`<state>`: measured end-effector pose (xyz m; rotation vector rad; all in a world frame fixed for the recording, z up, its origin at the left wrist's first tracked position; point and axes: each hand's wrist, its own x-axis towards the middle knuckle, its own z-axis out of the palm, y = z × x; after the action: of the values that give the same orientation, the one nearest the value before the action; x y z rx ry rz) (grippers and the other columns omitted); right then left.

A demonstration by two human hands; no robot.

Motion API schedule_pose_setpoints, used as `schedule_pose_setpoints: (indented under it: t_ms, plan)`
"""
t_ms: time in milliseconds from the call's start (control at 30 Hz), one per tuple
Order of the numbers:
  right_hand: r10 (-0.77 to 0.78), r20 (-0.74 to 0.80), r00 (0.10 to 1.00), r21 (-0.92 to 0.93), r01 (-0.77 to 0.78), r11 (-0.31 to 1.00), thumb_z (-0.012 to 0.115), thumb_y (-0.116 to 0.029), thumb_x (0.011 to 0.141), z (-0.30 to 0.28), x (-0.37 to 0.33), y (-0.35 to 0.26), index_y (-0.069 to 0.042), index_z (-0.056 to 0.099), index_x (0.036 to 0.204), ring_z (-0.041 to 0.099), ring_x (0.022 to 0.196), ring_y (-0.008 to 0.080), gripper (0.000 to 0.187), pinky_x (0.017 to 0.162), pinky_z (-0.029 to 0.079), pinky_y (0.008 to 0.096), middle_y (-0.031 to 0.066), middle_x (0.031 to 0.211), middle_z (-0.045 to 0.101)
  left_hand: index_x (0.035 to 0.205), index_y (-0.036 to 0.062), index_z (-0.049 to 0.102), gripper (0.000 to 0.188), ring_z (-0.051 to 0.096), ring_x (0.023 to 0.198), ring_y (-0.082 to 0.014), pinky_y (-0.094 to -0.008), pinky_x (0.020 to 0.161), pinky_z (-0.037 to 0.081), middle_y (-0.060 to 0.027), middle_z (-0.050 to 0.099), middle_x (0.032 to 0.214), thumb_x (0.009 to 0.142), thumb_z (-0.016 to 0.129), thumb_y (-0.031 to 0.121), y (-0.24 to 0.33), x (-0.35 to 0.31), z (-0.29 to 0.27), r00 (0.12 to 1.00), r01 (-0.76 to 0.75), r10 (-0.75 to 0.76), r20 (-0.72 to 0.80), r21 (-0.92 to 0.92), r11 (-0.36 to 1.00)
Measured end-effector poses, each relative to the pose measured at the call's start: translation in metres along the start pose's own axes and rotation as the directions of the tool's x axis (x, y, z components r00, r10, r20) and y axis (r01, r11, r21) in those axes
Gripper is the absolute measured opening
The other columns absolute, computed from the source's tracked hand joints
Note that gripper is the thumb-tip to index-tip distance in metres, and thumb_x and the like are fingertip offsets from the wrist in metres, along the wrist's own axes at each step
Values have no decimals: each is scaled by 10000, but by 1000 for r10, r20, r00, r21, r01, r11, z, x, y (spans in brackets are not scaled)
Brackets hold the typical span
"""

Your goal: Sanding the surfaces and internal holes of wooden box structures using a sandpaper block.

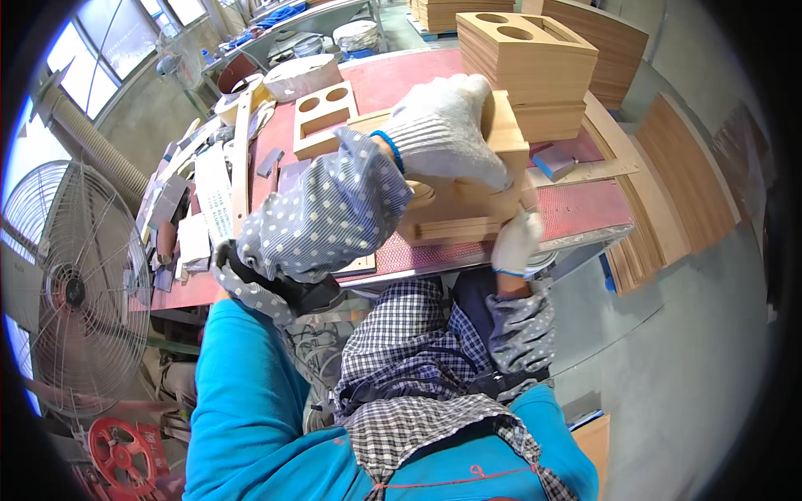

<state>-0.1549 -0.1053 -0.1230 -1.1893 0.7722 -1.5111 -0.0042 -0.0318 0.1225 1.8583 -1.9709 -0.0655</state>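
Note:
A light wooden box [455, 224] with a round cutout lies at the near edge of the red table [576, 210]. My left hand [447, 125], in a white knitted glove, reaches across its top. The fingers are bent down over the wood and grip it. Beneath the palm, part of the cutout is hidden. At the box's near right corner, my right hand [518, 240], gloved in white too, is closed against the wood. Its fingertips are slightly blurred. Just right of the box lies a small blue and grey block [554, 161].
Stacked wooden boxes [530, 75] with round holes stand at the far right. Another holed wooden box [324, 119] lies behind my left forearm. Loose blocks and strips [180, 209] clutter the table's left side. A large fan [73, 288] stands left; wooden panels [689, 179] lean right.

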Motion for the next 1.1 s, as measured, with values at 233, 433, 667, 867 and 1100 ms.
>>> schedule_pose_setpoints:
  t_ms: [233,433,667,867,1100]
  plan:
    - [-404,119,907,-483,409,775,601,-25,935,-27,65,-87,-47,616,1400,668,1215,309,466,1048,500,384,158,1354,683,1381,22,512,819,627,1162,-223,-374,1021,513,-116,645,1220,667,891,152,-40,-40,26,960,0,-166,-223,-596,803]
    - [-526,615,587,-560,795,232,621,48,793,23,42,-93,-86,656,1364,643,1247,337,588,1112,487,448,154,1319,684,1487,37,398,1043,548,1302,-254,-406,1125,453,-123,564,1388,604,946,125,-144,-103,126,927,35,-338,-162,-861,507]
    - [-617,113,779,-479,587,653,620,-26,940,11,46,-107,-23,654,1347,672,1206,253,408,1044,505,379,99,1326,705,1527,43,342,1142,525,1323,-259,-414,1153,426,-132,545,1403,595,992,171,-151,-119,126,929,24,-333,-160,-873,487]
    - [11,-136,991,-264,-47,963,637,-22,915,-94,87,-35,19,682,1089,643,915,156,185,828,517,295,66,1057,715,1536,37,314,1175,501,1354,-270,-415,1171,409,-151,520,1432,600,1007,190,-150,-115,124,941,39,-305,-148,-846,531]
    - [111,140,984,15,-114,993,542,-298,1042,-91,78,64,-41,660,1216,689,989,187,332,845,555,342,67,1101,710,1538,34,307,1171,496,1362,-274,-421,1182,398,-156,520,1435,608,1005,169,-148,-112,126,955,4,-248,-164,-826,563]
